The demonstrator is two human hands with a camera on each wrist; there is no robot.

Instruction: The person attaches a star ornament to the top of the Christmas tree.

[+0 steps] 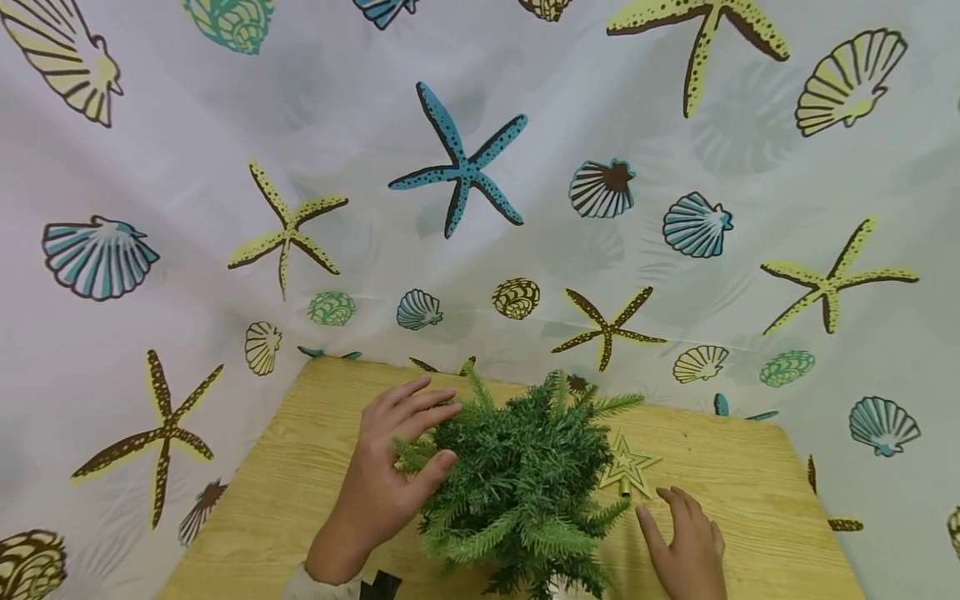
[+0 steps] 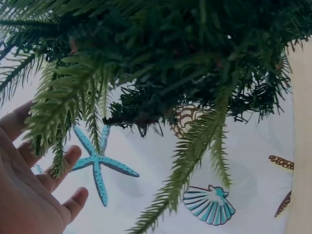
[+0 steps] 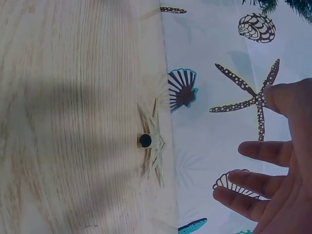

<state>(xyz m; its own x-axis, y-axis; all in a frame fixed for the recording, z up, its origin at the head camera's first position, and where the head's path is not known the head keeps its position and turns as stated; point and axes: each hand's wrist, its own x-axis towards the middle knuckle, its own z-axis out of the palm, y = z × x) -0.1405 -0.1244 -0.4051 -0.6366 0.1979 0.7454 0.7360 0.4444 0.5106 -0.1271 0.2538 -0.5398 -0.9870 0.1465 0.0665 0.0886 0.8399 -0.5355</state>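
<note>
A small artificial Christmas tree (image 1: 525,475) with dark and light green sprigs stands on the wooden table. My left hand (image 1: 393,467) is at its left side, fingers spread and loosely bent, near the outer sprigs; in the left wrist view the left hand (image 2: 34,180) has sprigs hanging in front of its fingers. To the right of the tree lies a gold star tree topper (image 1: 626,467), whose dark socket end shows in the right wrist view beside its points (image 3: 155,141). My right hand (image 1: 684,546) hovers just nearer than the star, fingers apart, holding nothing.
The wooden table (image 1: 300,442) ends at a white curtain (image 1: 360,250) printed with starfish and shells, which closes off the back and both sides. A black strap-like piece (image 1: 381,585) shows at my left wrist. Something whitish shows beneath the tree, mostly hidden.
</note>
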